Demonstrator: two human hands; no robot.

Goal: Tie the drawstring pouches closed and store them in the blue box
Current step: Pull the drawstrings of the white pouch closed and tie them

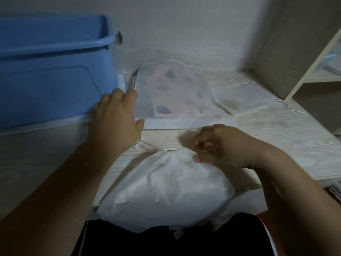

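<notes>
The blue box (pixel 55 80) on my left, pouches ahead, bare desk (pixel 46 163) at both sides.

The blue box walls off the far left, and only its open top gives a way in from above. My left hand (pixel 114 117) lies flat in the narrow gap between the box's near corner and the patterned pouch (pixel 171 89), which lies flat mid-desk with a smaller empty pouch (pixel 243 98) just beside it on the right. The stuffed pouch (pixel 166 191) blocks the front edge and overhangs it, with my right hand (pixel 225 146) pinching its neck. Its drawstring (pixel 153 145) trails across the bare strip between the stuffed and patterned pouches. A shelf upright (pixel 273 52) closes the right side.
</notes>
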